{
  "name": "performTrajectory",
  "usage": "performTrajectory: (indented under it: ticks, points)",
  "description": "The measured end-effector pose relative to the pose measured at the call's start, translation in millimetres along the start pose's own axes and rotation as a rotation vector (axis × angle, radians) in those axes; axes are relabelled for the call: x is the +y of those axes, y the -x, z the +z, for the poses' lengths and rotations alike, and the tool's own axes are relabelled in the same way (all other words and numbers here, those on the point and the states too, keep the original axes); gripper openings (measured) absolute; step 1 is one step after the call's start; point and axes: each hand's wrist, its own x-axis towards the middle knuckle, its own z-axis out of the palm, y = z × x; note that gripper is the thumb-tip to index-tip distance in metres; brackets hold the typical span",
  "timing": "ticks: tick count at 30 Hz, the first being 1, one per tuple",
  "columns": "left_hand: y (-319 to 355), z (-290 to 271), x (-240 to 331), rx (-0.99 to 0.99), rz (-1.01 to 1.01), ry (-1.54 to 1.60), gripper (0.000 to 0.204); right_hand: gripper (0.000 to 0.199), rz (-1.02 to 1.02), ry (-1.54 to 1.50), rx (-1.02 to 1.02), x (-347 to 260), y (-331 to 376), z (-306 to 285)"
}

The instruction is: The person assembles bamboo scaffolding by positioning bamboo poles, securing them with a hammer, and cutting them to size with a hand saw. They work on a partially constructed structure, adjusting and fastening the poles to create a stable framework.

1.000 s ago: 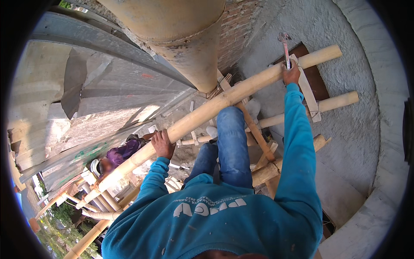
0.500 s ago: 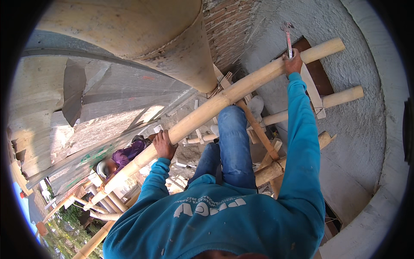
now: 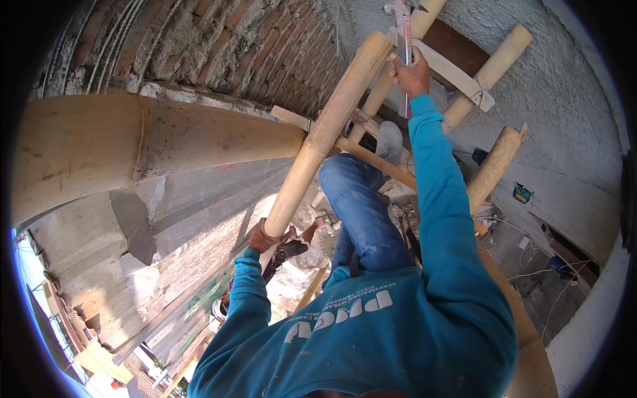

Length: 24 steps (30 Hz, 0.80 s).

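A long, pale bamboo pole (image 3: 312, 146) slants up to the right across the middle, in front of my bent knee. My left hand (image 3: 264, 237) is closed around its lower part. My right hand (image 3: 413, 73), arm stretched far out, grips a claw hammer (image 3: 403, 40) by its worn pink and white handle, the metal head uppermost. The fingertips of that hand are close to the pole's far end; whether they touch it I cannot tell. The pole crosses over the tip of a thick bamboo post (image 3: 219, 132) coming from the left.
More bamboo poles (image 3: 488, 76) and a wooden strip (image 3: 458, 73) stand before the grey wall (image 3: 564, 99). Rough brickwork (image 3: 265, 46) rises behind. Another person (image 3: 288, 252) is below, partly hidden by my left arm. Cables (image 3: 524, 245) and rubble lie at lower right.
The view has turned, and the pole now stands steeper. My right hand has come off the pole's upper part and holds the hammer beside its end. My left hand keeps its grip.
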Motion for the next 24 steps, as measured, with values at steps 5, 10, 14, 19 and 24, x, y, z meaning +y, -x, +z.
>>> performTrajectory:
  ticks: [5, 10, 14, 19, 24]
  points:
    - [-26.9, -17.4, -24.2, -0.340, 0.037, 0.082, 0.083, 0.022, 0.200, -0.296, 0.009, 59.2, 93.3, -42.0]
    - [-59.8, -24.6, -72.1, -0.535, 0.015, 0.097, 0.089, 0.023, 0.387, -0.401, -0.018, 89.7, 158.5, -63.2]
    - [-40.5, -35.7, -29.5, -0.513, 0.003, -0.016, 0.090, 0.025, 0.394, -0.488, -0.038, 72.1, 156.8, -53.4]
    - [-49.6, -37.6, -36.2, -0.547, 0.026, -0.039, 0.090, 0.028, 0.240, -0.757, 0.093, 20.5, 112.8, -0.3]
    - [-66.8, -42.6, -37.9, -0.572, 0.075, -0.071, 0.090, 0.022, 0.382, -0.563, -0.097, 38.6, 55.9, 37.7]
